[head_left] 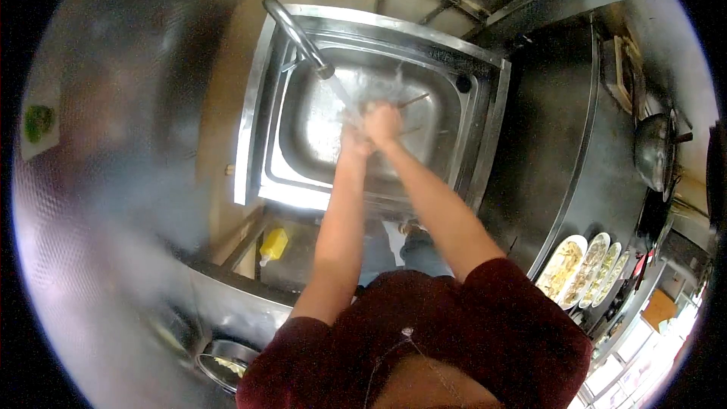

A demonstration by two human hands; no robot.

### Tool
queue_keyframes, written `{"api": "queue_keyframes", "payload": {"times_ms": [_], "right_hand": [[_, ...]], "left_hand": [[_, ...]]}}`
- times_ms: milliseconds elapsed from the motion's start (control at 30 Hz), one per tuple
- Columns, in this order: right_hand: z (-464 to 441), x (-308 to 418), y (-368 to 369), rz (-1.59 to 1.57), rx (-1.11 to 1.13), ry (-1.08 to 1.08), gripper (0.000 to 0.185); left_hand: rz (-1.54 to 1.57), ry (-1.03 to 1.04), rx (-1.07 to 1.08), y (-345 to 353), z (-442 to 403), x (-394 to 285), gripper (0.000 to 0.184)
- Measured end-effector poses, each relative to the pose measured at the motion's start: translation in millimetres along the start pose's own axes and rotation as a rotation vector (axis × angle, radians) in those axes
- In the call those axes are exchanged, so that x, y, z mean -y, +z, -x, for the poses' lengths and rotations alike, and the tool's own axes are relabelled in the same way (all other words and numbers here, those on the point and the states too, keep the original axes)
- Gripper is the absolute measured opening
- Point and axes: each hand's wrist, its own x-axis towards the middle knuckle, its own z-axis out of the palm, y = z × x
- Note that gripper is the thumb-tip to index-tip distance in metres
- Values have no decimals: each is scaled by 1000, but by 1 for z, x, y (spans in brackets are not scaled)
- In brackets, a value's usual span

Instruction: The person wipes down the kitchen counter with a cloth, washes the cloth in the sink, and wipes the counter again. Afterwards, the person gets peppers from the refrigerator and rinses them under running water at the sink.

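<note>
Both my hands are close together over the steel sink (303,132), in the stream of water from the faucet (301,42). My right hand (383,121) looks closed, with a thin brown stick (414,101) jutting out from it toward the right. Lower down, a second thin line shows beside the hand, and I cannot tell whether it is another stick or a reflection. My left hand (354,138) is against the right one, on its left side. Motion smears its fingers, so its grip is unclear.
A dark steel counter (530,129) runs along the right, with several oval dishes of food (562,269) and a wok (653,151) farther over. A yellow bottle (274,244) is below the sink's left front. At lower left stands a round metal pan (227,352).
</note>
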Motion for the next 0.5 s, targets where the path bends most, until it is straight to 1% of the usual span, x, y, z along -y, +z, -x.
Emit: {"api": "queue_keyframes", "payload": {"times_ms": [33,67,100,133,167,200,233,267,333,367,400,433,500], "right_hand": [[2,6,-12,61,70,106,32],[10,-1,0,-18,-54,-17,32],[18,-9,18,-89,-183,-155,33],[31,-13,30,-158,-312,-295,34],[57,-12,33,3,-318,-365,33],[52,-23,52,-438,-275,-288,31],[46,-36,71,-890,-281,-216,29],[40,-46,65,-596,-419,-226,27],[-8,-67,22,-378,-167,338,37],[-20,-79,10,-72,-287,281,47],[-28,-84,3,240,-404,215,57],[-24,-81,-2,235,-382,-27,58],[-4,-67,-16,221,-318,-494,61]], "left_hand": [[74,-51,42,7,1,-4,32],[156,-108,73,11,8,-4,31],[-22,6,203,6,2,-5,25],[-64,33,203,0,-5,-2,25],[-108,59,201,-8,-12,1,26],[-156,89,202,-16,-21,3,26],[-205,118,203,-21,-29,5,27],[-251,147,196,-26,-32,8,28],[-275,185,44,-24,-35,4,24],[-248,198,-98,-11,-36,-2,21],[-435,278,-187,18,-23,-11,26],[-625,343,-294,48,-10,-21,31],[-645,258,-253,77,12,-24,30]]}}
